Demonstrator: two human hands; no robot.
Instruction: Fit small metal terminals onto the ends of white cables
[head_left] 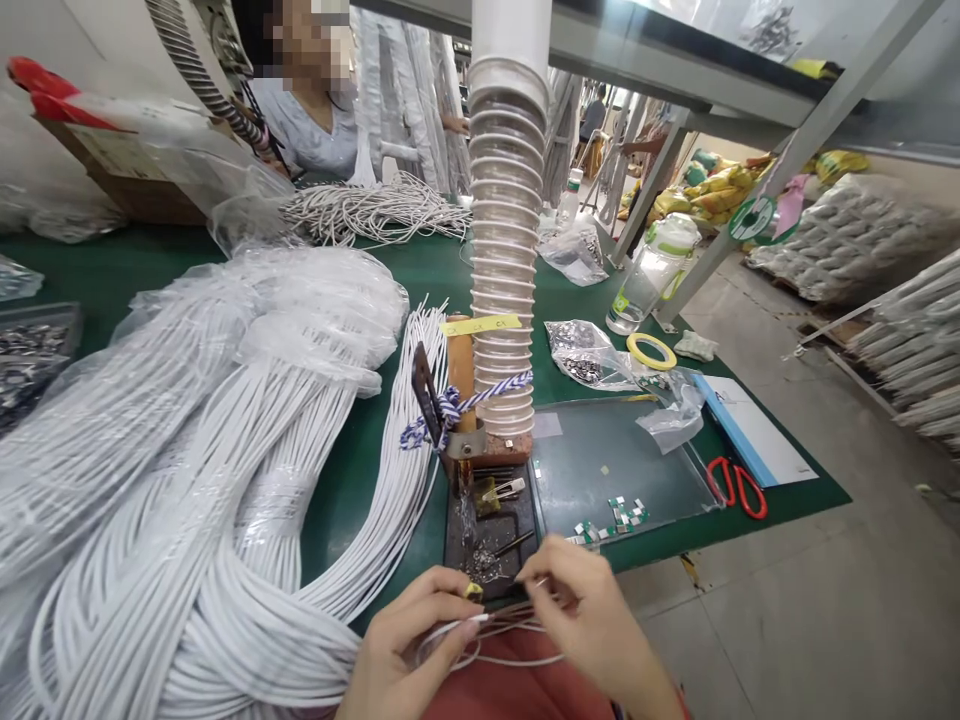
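My left hand is closed in a pinch on a thin white cable, whose loop hangs below the fingers. A small yellow and black piece shows at its index fingertip. Opposite it, my right hand is closed with thumb and fingers together; whatever is between them is too small to make out. Just beyond both hands lies a dark tray with metal bits in it. Above the tray stands a clamped fixture with a wooden handle, tied with blue-and-white cord.
Bundled white cables cover the left. A ribbed duct rises mid-table. On the right are a clear mat with small green boards, red-handled scissors, yellow tape and a bottle. A person sits across the table.
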